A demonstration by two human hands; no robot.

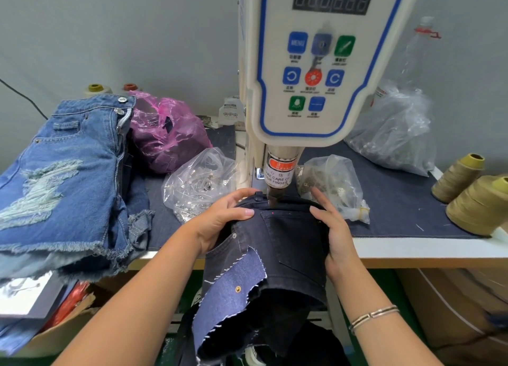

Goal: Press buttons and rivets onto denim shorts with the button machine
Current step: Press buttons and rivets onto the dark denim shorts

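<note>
A work table (412,248) covered in dark blue denim cloth stands against a plain grey wall. Nearest, a pair of dark denim shorts (286,244) hangs over the table's front edge, its waistband directly under the press head (277,173) of a white button machine (310,63). The left hand (220,222) grips the shorts' left side, fingers curled over the fabric. The right hand (334,228) holds the right side, fingers fairly straight along the cloth. Just behind the hands lie two small clear bags (198,181) of metal fasteners, one on each side of the press head. Left, a stack of light blue ripped shorts (66,173). Right, two tan thread cones (467,189). Farther back sit a pink plastic bag (167,131), contents unclear, and a larger clear bag (395,134) of small metal pieces.
</note>
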